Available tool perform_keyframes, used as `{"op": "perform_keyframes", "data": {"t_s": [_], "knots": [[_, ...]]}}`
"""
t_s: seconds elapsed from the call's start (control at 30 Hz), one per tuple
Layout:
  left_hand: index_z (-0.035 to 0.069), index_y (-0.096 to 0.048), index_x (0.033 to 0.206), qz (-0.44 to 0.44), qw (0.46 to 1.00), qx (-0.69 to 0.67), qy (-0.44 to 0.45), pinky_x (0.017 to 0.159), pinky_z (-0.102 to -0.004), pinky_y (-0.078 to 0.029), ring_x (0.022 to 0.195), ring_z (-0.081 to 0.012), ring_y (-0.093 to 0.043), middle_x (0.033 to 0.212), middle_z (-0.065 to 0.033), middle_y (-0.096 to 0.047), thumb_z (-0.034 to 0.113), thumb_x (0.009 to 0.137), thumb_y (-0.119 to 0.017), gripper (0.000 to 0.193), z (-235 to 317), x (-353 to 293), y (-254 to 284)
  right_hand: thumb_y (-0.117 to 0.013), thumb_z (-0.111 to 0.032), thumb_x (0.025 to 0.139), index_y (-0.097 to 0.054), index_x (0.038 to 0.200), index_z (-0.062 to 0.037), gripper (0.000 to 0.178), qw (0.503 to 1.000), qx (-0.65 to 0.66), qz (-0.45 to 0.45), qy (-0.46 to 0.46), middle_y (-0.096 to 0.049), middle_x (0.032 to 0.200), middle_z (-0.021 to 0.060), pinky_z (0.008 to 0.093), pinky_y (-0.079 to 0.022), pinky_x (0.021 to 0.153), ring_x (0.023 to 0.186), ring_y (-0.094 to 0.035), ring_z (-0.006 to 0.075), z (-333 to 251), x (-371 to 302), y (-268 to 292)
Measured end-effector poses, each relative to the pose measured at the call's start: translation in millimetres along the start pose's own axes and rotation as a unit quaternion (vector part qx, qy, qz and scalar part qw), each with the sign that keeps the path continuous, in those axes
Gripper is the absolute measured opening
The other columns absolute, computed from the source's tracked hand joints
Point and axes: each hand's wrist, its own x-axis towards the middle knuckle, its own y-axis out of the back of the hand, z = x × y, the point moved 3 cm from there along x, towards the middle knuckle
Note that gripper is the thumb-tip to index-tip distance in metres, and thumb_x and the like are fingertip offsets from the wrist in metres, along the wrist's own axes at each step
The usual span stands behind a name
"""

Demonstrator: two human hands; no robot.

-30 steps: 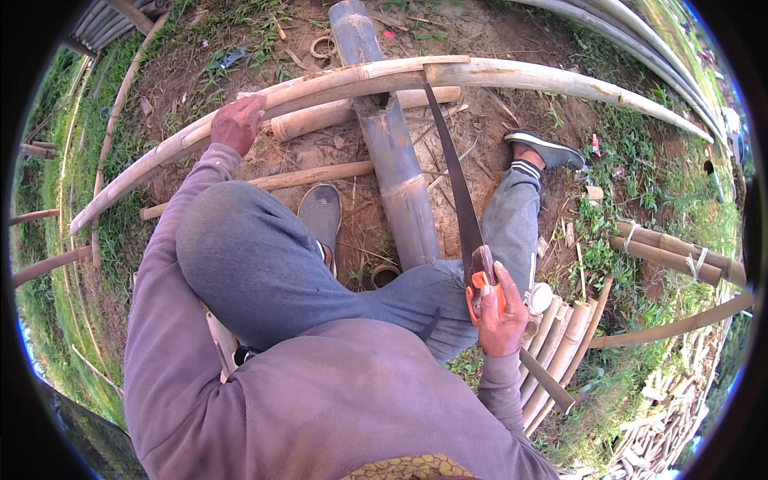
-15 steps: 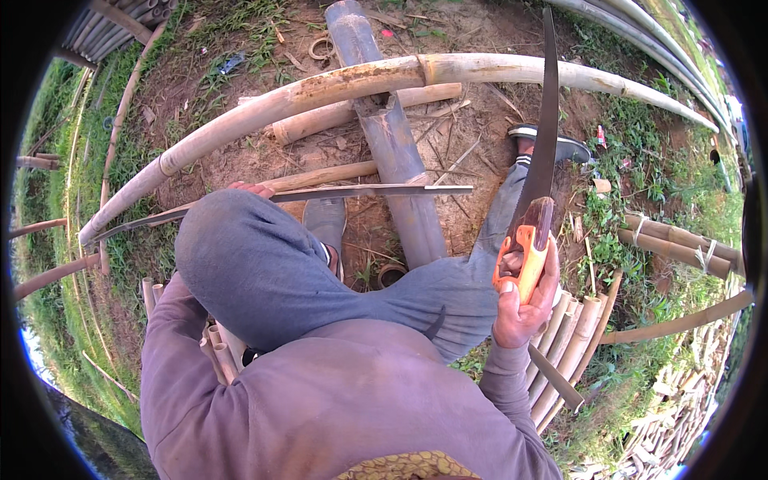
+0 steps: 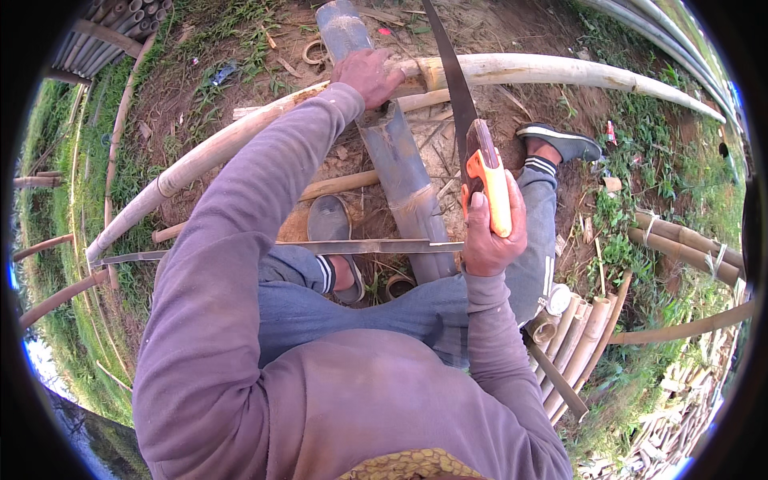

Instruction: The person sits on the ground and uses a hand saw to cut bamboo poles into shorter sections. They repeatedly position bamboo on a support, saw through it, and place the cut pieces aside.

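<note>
My left hand (image 3: 368, 78) reaches forward and lies over the long pale bamboo pole (image 3: 216, 132), its fingers curled round it near a joint. That pole bows across the scene and crosses a thick grey log-like piece (image 3: 404, 172) on the ground. In my right hand (image 3: 496, 232) is a handsaw (image 3: 458, 80), gripped by its orange handle. The dark blade points up and away, passing in front of the pole just right of my left hand. A thin flat strip (image 3: 360, 247) lies across near my knees, over the grey piece's near end.
A shorter bamboo piece (image 3: 340, 185) lies beneath the pole. Cut bamboo lengths (image 3: 592, 332) form a seat-like bundle at my right, with a flat blade-like strip (image 3: 560, 380) beside it. My shoes stand around the grey piece. More poles (image 3: 688, 248) lie at right.
My left hand has come up from beside my knee onto the bamboo pole. The saw has moved left and forward. My raised left knee has dropped, and the thin strip sits nearer to me.
</note>
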Motion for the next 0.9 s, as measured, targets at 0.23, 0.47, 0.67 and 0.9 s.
{"op": "perform_keyframes", "data": {"t_s": [0.23,0.47,0.67,0.9], "knots": [[0.020,-0.071,0.140,-0.146,0.982,-0.005,0.116,0.107,-0.0498,-0.051,0.122,-0.0367,-0.070,0.130,-0.0181,-0.075,0.074,0.098,-0.045,0.073,22.1,26.2,-6.5,-0.078,-0.005,0.095,-0.060,0.138,0.0140,0.050,1.000,0.004,-0.001,0.004,-0.073,0.126,0.0247,0.0357,-0.059,0.095,0.111,-0.075,0.0263,13.6,2.1,-10.5],[0.017,-0.075,0.133,-0.172,0.979,-0.009,0.109,0.105,-0.0514,-0.052,0.120,-0.0376,-0.071,0.127,-0.0200,-0.075,0.074,0.094,-0.045,0.075,19.7,33.6,-1.2,-0.079,-0.007,0.094,-0.060,0.137,0.0143,0.052,0.997,-0.046,-0.016,0.056,-0.073,0.126,0.0268,0.0389,-0.058,0.098,0.112,-0.075,0.0305,15.7,4.6,-15.2],[0.015,-0.077,0.129,-0.169,0.979,-0.018,0.114,0.104,-0.0510,-0.052,0.119,-0.0385,-0.071,0.125,-0.0202,-0.076,0.080,0.090,-0.046,0.082,19.1,36.4,-3.2,-0.079,-0.006,0.093,-0.060,0.137,0.0147,0.052,0.995,-0.062,-0.028,0.076,-0.073,0.126,0.0270,0.0382,-0.058,0.098,0.112,-0.075,0.0310,14.8,4.6,-13.7],[0.008,-0.082,0.114,-0.148,0.982,-0.026,0.113,0.103,-0.0494,-0.054,0.116,-0.0354,-0.074,0.123,-0.0195,-0.077,0.086,0.088,-0.045,0.090,20.2,33.8,2.7,-0.078,-0.005,0.094,-0.060,0.138,0.0137,0.051,0.993,-0.059,-0.048,0.085,-0.073,0.127,0.0257,0.0371,-0.059,0.096,0.109,-0.076,0.0283,10.0,6.8,-10.7]]}}
